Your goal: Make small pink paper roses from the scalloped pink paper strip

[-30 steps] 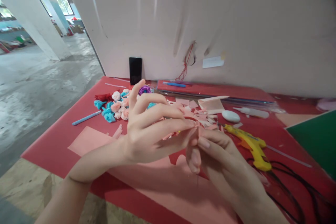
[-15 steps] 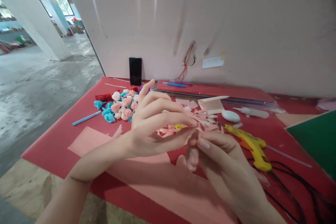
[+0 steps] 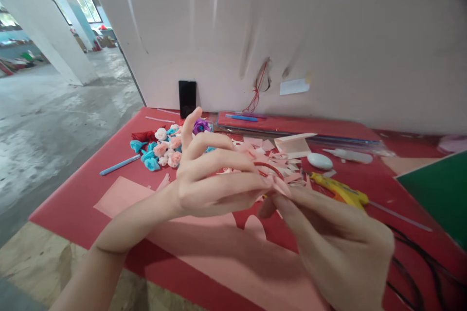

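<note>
We hold a small pink paper piece [image 3: 280, 185] between our two hands, above the middle of the red worktop [image 3: 69, 209]. Our left hand [image 3: 213, 177] pinches it at the tips of thumb and forefinger, its other fingers loosely spread and the little finger raised. Our right hand [image 3: 335, 238] grips the same piece from the other side between thumb and forefinger; its remaining fingers are mostly hidden.

Below our hands a large pink sheet [image 3: 237, 257] stretches along the front edge of the worktop. To its left, near our left forearm, lies a smaller pink sheet [image 3: 118, 192]. Pale pink roses [image 3: 160, 149], blue flowers [image 3: 151, 161] and a purple flower [image 3: 201, 127] cluster towards the back left corner, with a light-blue stick [image 3: 119, 165] between them and the left edge. At the back edge a black phone [image 3: 187, 99] leans upright against the white board [image 3: 310, 34], and a blue pen [image 3: 241, 117] lies farther right.

Just beyond our fingertips we see scattered paper scraps [image 3: 290, 167], then a white oval object [image 3: 320, 161] and a narrow-tipped bottle [image 3: 352, 156]. A yellow glue gun [image 3: 339, 190] lies beside our right hand, partly covered by it, and a green sheet [image 3: 438, 194] lies towards the right side.
</note>
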{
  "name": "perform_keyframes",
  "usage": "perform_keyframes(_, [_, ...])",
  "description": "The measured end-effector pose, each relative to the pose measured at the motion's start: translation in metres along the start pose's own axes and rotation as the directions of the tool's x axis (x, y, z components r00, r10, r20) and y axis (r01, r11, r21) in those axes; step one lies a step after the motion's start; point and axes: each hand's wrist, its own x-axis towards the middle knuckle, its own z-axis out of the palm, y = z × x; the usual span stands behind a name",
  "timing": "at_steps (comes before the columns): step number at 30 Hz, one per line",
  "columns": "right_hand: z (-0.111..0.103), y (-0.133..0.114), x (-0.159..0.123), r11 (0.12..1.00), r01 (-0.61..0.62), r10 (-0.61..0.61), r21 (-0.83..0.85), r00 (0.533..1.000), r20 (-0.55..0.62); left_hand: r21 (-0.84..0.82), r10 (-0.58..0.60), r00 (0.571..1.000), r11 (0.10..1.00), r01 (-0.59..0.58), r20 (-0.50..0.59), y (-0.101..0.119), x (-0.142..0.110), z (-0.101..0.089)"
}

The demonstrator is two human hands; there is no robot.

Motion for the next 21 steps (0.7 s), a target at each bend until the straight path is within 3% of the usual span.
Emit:
perform_keyframes(5, [-0.004, 0.007, -0.01, 0.98, 0.075, -0.087, -0.182, 0.994, -0.059, 0.004, -0.038, 0.999, 0.999, 0.038, 0.033, 0.003, -0.002, 0.0])
perform_keyframes(12, [0.001, 0.008, -0.005, 0.925, 0.224, -0.257, -0.308, 0.964, -0.074, 0.112, 0.064, 0.998, 0.992, -0.061, -0.019, 0.003, -0.005, 0.002])
perform_keyframes(15, [-0.001, 0.007, -0.002, 0.905, 0.278, -0.312, -0.321, 0.948, -0.058, -0.055, -0.066, 0.998, 0.996, 0.067, 0.024, 0.003, 0.0, 0.003])
perform_keyframes(17, [-0.004, 0.006, -0.001, 0.89, 0.322, -0.348, -0.324, 0.937, -0.024, -0.236, -0.164, 0.981, 0.954, 0.185, 0.106, 0.003, 0.004, 0.004])
perform_keyframes(21, [-0.005, 0.005, 0.002, 0.88, 0.374, -0.385, -0.294, 0.923, 0.021, -0.438, -0.194, 0.942, 0.847, 0.302, 0.274, 0.004, 0.008, 0.005])
